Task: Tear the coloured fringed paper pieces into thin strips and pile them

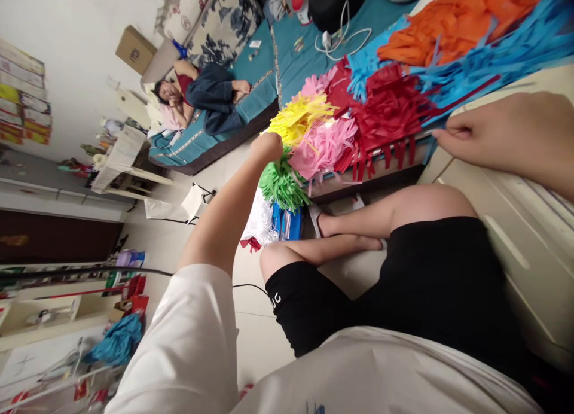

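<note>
My left hand is closed, with its fingers curled out of sight. It is at the edge of a yellow fringed paper bundle and just above a green one; what it grips is hidden. My right hand is also closed, thumb against the curled fingers, over the pale cabinet. A scrap of blue shows by its thumb tip, too small to name. Between the hands lie pink and red fringed bundles. Blue and orange bundles spread beyond.
A white fringed bundle and a blue package lie below the green one. The pale cabinet stands by my knees. Across the floor, a person lies on a teal-covered sofa. A white cable rests there.
</note>
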Action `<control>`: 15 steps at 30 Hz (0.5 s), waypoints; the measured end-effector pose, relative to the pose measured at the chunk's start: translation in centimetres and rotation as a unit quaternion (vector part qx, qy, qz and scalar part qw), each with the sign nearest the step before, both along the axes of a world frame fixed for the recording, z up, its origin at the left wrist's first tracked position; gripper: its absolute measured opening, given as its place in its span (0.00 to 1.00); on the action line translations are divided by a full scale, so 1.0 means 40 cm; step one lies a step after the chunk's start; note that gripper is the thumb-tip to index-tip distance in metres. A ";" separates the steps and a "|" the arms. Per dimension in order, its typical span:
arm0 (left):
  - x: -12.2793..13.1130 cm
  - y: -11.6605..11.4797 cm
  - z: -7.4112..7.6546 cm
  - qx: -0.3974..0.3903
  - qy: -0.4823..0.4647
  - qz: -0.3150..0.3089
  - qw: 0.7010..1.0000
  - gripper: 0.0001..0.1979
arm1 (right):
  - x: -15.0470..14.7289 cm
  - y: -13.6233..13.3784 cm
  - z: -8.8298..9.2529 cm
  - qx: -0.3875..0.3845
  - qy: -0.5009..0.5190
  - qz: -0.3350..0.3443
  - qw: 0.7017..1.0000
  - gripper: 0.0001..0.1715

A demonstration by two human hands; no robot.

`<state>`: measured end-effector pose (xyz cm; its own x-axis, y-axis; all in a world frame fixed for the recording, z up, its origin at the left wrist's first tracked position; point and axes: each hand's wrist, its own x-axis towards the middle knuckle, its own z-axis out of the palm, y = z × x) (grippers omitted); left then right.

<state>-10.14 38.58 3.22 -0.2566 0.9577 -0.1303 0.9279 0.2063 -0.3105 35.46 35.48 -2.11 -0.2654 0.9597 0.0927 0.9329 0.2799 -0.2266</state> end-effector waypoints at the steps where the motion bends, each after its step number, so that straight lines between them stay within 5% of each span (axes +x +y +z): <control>1: -0.005 -0.004 -0.003 0.005 0.000 -0.003 1.000 0.19 | -0.001 -0.001 0.002 -0.005 -0.004 -0.001 1.000 0.22; 15: -0.064 -0.018 -0.022 0.173 -0.119 0.001 0.978 0.07 | -0.003 -0.009 -0.001 0.008 -0.016 0.008 1.000 0.28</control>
<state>-12.71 37.86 2.33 -0.2595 0.9547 0.1459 0.9651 0.2619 0.0026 35.34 35.12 -2.17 -0.2846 0.9536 0.0981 0.9349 0.2987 -0.1917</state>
